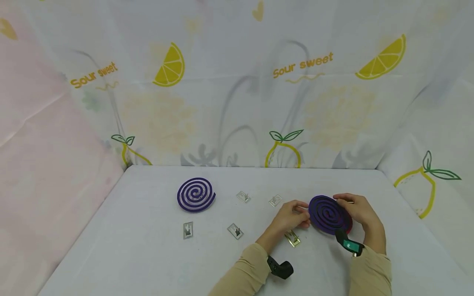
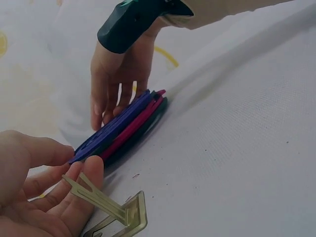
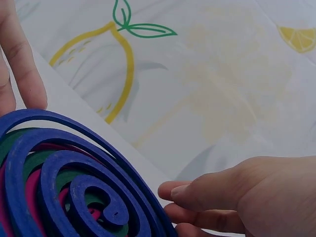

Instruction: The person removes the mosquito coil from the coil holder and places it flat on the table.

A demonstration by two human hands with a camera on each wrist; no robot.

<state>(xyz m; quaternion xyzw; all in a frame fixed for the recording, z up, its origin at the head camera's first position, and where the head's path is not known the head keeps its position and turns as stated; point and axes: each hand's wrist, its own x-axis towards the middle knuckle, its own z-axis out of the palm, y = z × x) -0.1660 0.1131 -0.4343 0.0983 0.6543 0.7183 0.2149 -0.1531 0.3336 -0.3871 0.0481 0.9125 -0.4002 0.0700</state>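
Note:
A stack of spiral mosquito coils [image 1: 327,216], blue on top with pink and green layers below, lies between my two hands at the right of the table. My left hand [image 1: 290,216] pinches the blue coil [image 2: 111,129] at its left edge, thumb above and finger below. On the opposite rim, my right hand [image 1: 359,211] holds the stack with thumb and fingertips [image 3: 170,190]. The stack looks tilted; whether it touches the table I cannot tell. A gold metal coil stand [image 1: 293,238], its prong upright, stands beside my left hand.
At the left lies a single purple-blue mosquito coil [image 1: 196,195]. Several silver stands sit around the middle: one near that coil [image 1: 188,230], another in front [image 1: 235,231], two behind [image 1: 243,196]. A printed cloth [image 1: 237,102] walls the table's back and sides.

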